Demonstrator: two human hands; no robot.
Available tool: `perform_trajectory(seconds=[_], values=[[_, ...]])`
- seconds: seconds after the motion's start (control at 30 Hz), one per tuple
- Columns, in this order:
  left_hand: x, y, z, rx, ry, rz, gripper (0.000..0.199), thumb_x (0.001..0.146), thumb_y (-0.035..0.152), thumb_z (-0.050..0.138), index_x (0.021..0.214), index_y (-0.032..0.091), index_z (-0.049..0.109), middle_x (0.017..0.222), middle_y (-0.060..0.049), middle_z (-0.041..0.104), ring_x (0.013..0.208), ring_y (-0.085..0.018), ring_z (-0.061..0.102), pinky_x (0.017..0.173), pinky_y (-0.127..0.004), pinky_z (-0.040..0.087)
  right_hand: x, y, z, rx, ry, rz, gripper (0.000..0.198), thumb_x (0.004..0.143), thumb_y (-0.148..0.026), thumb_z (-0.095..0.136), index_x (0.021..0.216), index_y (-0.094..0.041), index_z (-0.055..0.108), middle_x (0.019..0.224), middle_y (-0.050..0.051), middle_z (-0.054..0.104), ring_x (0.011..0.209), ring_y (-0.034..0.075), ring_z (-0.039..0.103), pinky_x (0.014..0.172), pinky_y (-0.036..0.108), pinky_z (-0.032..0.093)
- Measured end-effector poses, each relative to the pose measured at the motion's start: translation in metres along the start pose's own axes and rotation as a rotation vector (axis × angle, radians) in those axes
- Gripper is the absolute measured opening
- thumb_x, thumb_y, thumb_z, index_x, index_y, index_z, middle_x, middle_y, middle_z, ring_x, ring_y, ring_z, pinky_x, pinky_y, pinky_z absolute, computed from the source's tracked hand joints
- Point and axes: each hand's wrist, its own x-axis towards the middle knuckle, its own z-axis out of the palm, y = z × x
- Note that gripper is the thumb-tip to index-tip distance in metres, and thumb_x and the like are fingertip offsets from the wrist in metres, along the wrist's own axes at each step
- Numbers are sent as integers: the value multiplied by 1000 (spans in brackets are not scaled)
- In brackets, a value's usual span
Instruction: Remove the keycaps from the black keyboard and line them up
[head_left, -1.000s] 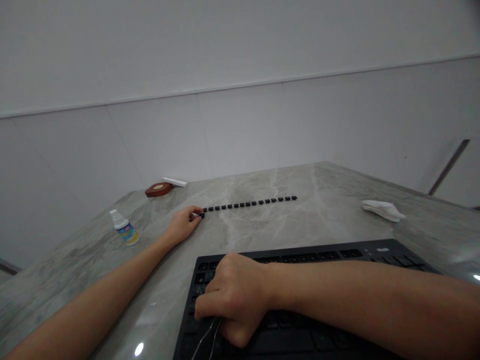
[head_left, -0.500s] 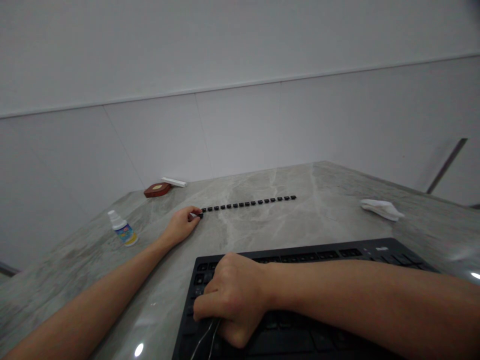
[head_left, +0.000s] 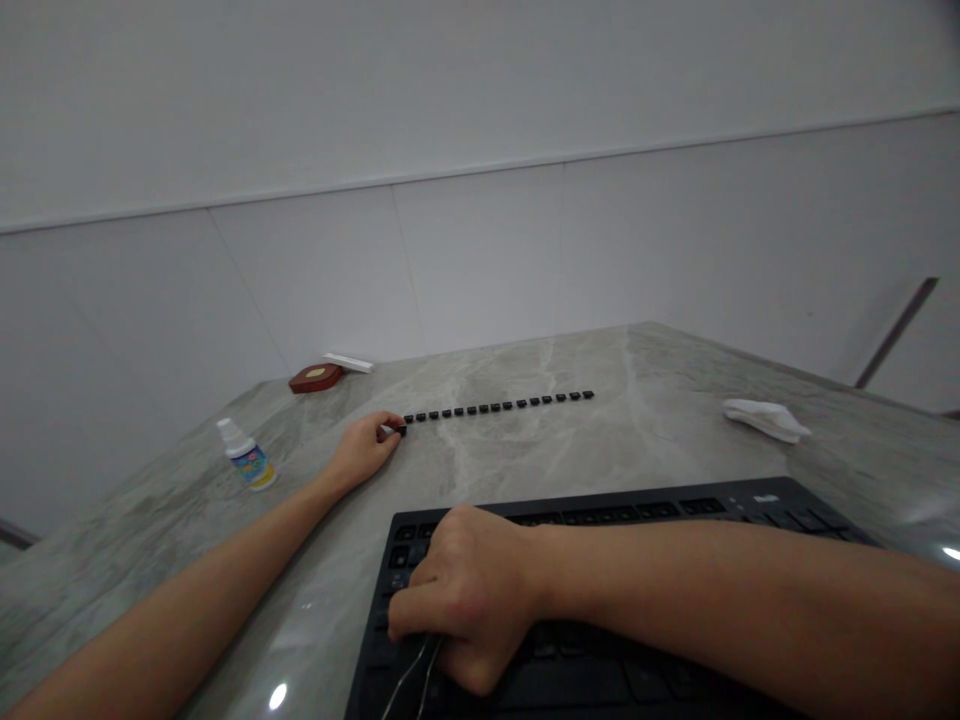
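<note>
My left hand [head_left: 366, 447] reaches out over the table, thumb and fingertips pinching a small black keycap [head_left: 403, 431] just in front of the left end of a row. That row of several black keycaps [head_left: 471, 410] runs rightward across the table. Close to me lies a black keyboard [head_left: 577, 690], its upper row showing bare key sockets. My right hand [head_left: 472, 590] is closed in a fist above the keyboard's left part. From under its fingers two thin metal wires [head_left: 405, 685] stick out, looking like a wire keycap puller; its grip is hidden in the palm.
On the left stands a white spray bottle [head_left: 251, 465] with a blue and yellow label. A red-brown case [head_left: 315, 378] and a white bar [head_left: 351, 363] lie by the wall. To the right is a folded white cloth [head_left: 765, 418] on the grey marbled table [head_left: 525, 460].
</note>
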Motion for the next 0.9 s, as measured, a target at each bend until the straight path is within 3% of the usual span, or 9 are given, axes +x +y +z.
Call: perform_trajectory(seconds=[0.57, 0.9], values=[[-1, 3, -4, 62, 34, -113, 27, 76, 15, 55, 99, 19, 70, 74, 0, 68, 70, -16, 63, 75, -25, 47, 1, 0, -2, -1, -19, 4, 25, 68, -31, 61, 90, -18, 61, 66, -4, 66, 64, 15, 63, 44, 26, 30], [-2, 0, -3, 123, 49, -90, 32, 73, 15, 51, 98, 20, 71, 85, -4, 72, 78, -20, 66, 82, -29, 50, 1, 0, -3, -8, -29, 7, 27, 69, -32, 61, 92, -18, 62, 66, -3, 67, 65, 17, 63, 44, 26, 30]])
